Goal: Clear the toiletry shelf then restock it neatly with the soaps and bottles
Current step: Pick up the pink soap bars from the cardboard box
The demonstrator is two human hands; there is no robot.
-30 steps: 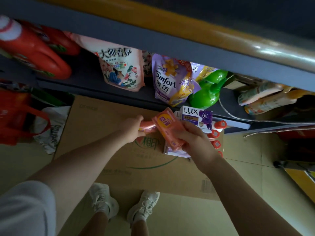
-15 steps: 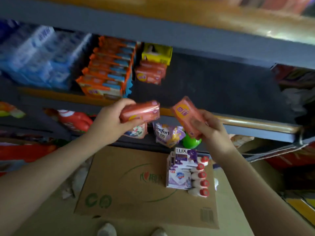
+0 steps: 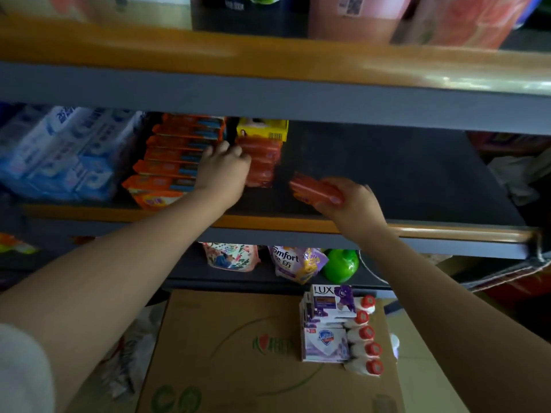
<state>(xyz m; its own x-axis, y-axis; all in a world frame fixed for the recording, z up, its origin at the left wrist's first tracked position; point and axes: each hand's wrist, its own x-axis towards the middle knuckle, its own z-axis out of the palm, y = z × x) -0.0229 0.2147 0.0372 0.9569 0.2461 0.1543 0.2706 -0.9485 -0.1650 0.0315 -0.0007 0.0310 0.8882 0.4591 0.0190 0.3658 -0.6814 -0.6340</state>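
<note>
The dark toiletry shelf (image 3: 393, 174) is at chest height. A short stack of red soap packs (image 3: 262, 171) lies on it near the middle. My left hand (image 3: 222, 174) reaches in and grips the left end of a red pack at that stack. To the right, my right hand (image 3: 353, 204) holds another red soap pack (image 3: 313, 189) just above the shelf's front part. Below, on a cardboard box (image 3: 226, 353), stand purple LUX and soap boxes (image 3: 328, 320) and several white bottles with red caps (image 3: 365, 347).
Orange soap boxes (image 3: 176, 156) and blue packs (image 3: 59, 153) fill the shelf's left side; a yellow box (image 3: 264, 129) sits behind the red stack. Refill pouches (image 3: 287, 263) and a green bottle (image 3: 341, 265) are on the lower shelf. The shelf's right half is bare.
Both hands rose from in front of the shelf edge and reached into the shelf. The left one carried its red pack to the stack; the right one brought its pack over the shelf.
</note>
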